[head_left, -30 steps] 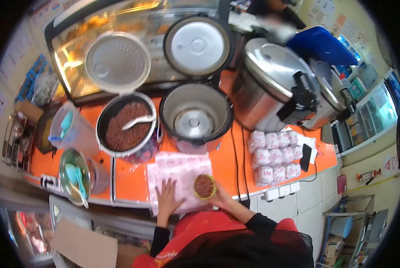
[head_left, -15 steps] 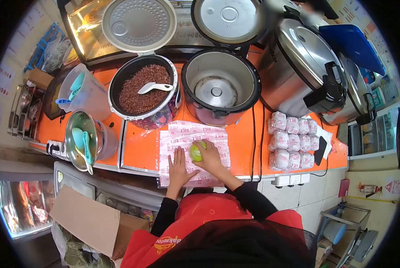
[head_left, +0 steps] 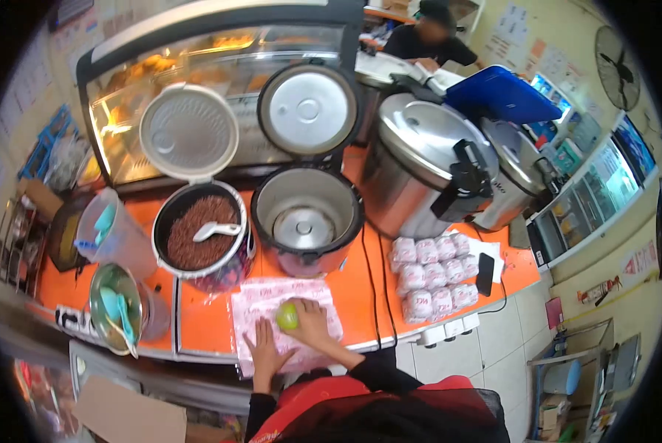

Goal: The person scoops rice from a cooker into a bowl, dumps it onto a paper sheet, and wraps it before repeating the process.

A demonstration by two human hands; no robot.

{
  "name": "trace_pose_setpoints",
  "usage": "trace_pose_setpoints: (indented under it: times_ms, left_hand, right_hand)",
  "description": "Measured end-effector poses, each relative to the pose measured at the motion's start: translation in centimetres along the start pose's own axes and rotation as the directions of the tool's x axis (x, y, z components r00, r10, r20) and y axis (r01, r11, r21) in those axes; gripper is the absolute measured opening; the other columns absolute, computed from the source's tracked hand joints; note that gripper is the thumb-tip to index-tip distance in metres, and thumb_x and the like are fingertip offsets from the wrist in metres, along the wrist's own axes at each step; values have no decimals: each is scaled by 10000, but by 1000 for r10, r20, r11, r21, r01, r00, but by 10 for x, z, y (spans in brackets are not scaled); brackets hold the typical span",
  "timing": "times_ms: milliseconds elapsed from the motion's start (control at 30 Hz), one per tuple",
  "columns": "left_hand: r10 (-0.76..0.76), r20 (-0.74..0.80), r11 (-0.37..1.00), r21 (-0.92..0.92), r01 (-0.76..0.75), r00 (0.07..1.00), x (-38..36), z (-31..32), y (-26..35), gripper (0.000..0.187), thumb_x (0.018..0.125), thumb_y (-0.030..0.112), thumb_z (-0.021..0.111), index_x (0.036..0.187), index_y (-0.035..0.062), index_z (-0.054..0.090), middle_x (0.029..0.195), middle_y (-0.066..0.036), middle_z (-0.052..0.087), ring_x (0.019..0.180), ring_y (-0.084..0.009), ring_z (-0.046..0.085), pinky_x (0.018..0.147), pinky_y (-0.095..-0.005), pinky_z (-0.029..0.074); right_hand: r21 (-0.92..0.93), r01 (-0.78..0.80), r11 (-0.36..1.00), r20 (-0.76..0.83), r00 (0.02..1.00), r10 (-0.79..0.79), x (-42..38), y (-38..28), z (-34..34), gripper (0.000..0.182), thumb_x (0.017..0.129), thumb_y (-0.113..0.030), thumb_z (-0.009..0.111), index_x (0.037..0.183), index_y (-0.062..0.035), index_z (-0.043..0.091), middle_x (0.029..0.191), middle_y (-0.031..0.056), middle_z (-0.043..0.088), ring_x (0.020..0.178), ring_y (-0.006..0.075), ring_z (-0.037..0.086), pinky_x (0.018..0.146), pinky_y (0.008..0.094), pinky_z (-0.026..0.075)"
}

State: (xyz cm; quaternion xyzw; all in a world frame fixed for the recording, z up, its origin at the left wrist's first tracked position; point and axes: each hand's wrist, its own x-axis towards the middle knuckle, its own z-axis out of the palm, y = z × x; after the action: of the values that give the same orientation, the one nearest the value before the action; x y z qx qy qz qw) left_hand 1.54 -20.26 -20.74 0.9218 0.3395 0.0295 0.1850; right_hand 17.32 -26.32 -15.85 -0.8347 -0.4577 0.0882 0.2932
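Note:
Pink printed paper sheets lie on the orange counter, in front of the open cookers. Flat on the paper, with its fingers spread, is my left hand. Just to its right my right hand is wrapped round a round green object, held against the paper. Behind the sheets stands a cooker of reddish-brown rice with a white scoop lying in it. Beside that is an open cooker with an empty pot.
Several wrapped bundles sit in rows at the right, near a dark phone. Large steel cookers stand behind them. Plastic containers with turquoise utensils are at the left. A person is beyond the counter.
The view has tilted up and shifted right, so the display case and a person beyond the counter now show. Both hands keep about the same places on the paper.

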Motion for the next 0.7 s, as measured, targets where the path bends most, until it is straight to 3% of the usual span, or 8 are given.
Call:
trace_pose_setpoints:
  times_ms: [67,167,267,300,467,567,667,700]
  left_hand:
    - [53,-203,999,14,-52,978,-4,-7,9,1058,619,626,673,1363,-25,296,1421,-201,296,1358,-312,222,1062,-613,17]
    - [88,-275,976,-168,-138,957,-17,-14,11,722,613,492,750,1161,77,529,1193,-142,476,1189,-314,399,1044,-562,163]
    - [170,-312,910,-315,-271,935,-22,-4,8,402,603,357,790,901,148,618,997,-79,499,997,-273,453,943,-491,280]
    - [143,-349,902,-340,-267,926,-21,-7,13,244,613,297,786,773,165,657,968,-59,527,950,-257,455,872,-444,296]
    - [129,-334,905,-346,-249,934,-17,-6,14,174,621,274,779,706,152,689,903,-19,557,979,-239,464,901,-425,271]
    - [117,-303,904,-361,-227,946,-17,-4,11,149,634,248,771,715,147,696,902,-16,571,994,-229,463,901,-418,264]
    - [82,-235,912,-375,-168,968,-12,-2,6,110,666,203,751,727,130,696,898,-25,590,991,-226,471,883,-405,280]
    - [67,-217,915,-376,-147,974,-10,-2,5,104,680,192,743,732,118,692,896,-28,596,971,-226,487,872,-396,296]
  right_hand:
    - [126,-52,991,-90,994,64,-5,-9,-31,699,581,-368,797,1163,-130,492,1134,125,499,1061,317,469,903,470,353]
    - [482,-23,876,-438,860,263,-13,28,-33,681,605,-297,813,1159,-97,472,1131,162,443,1043,319,464,910,437,361]
    - [449,-79,890,-575,738,355,-10,67,-57,680,607,-216,827,1149,-61,447,1151,182,364,1052,332,439,933,414,352]
    - [397,-87,914,-577,750,323,-9,85,-58,672,608,-203,826,1140,-50,446,1155,179,350,1060,337,429,935,412,351]
    - [316,-46,948,-500,841,207,-7,151,-40,630,627,-173,811,1121,-30,448,1209,232,334,1140,398,369,966,444,330]
    - [254,-38,966,-554,814,178,-15,145,-42,549,653,-167,789,1087,-31,481,1245,252,341,1163,415,372,968,461,329]
    - [151,200,968,-440,891,-116,-39,113,-43,522,688,-183,758,1118,-54,491,1238,205,414,1172,367,403,971,461,329]
    - [210,343,916,-262,922,-285,-47,94,-53,509,694,-201,747,1121,-68,504,1192,166,466,1152,336,431,967,456,334]
